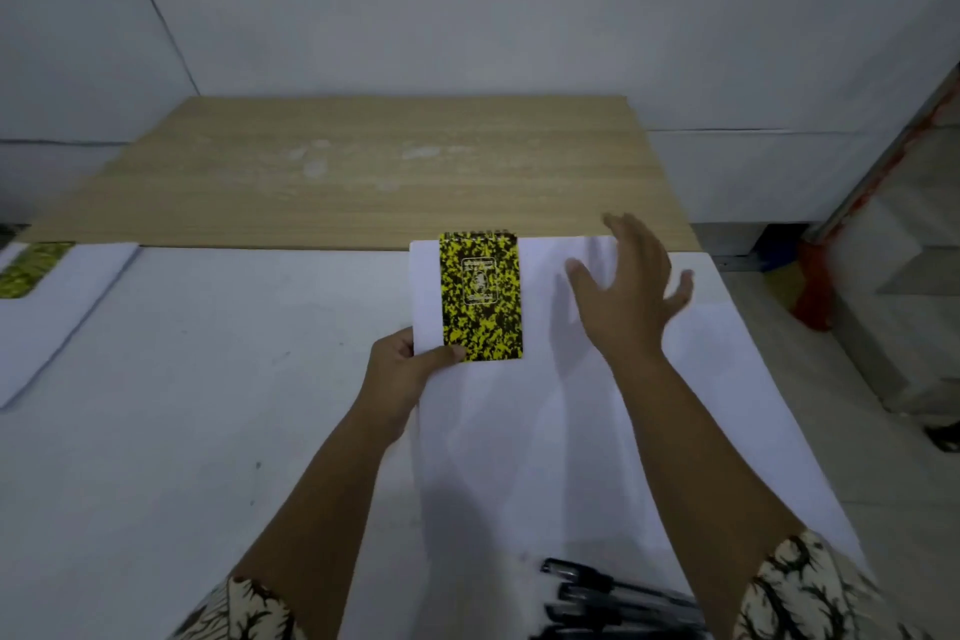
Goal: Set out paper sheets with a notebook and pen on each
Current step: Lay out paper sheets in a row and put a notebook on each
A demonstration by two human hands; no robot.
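Note:
A yellow-and-black speckled spiral notebook [480, 296] lies on the upper left part of a white paper sheet [561, 390] on the white table. My left hand [405, 364] grips the sheet's left edge, its thumb touching the notebook's bottom corner. My right hand [631, 286] hovers over the sheet to the right of the notebook, fingers spread and holding nothing. Several black pens [618, 598] lie in a bunch at the near edge, by my right sleeve. At the far left, a second notebook [28, 268] rests on another sheet [57, 312].
The white table [218, 405] meets a wooden tabletop [363, 172] behind it, with a white wall beyond. To the right of the table's edge the floor drops away, with a metal frame and red-trimmed object [815, 286].

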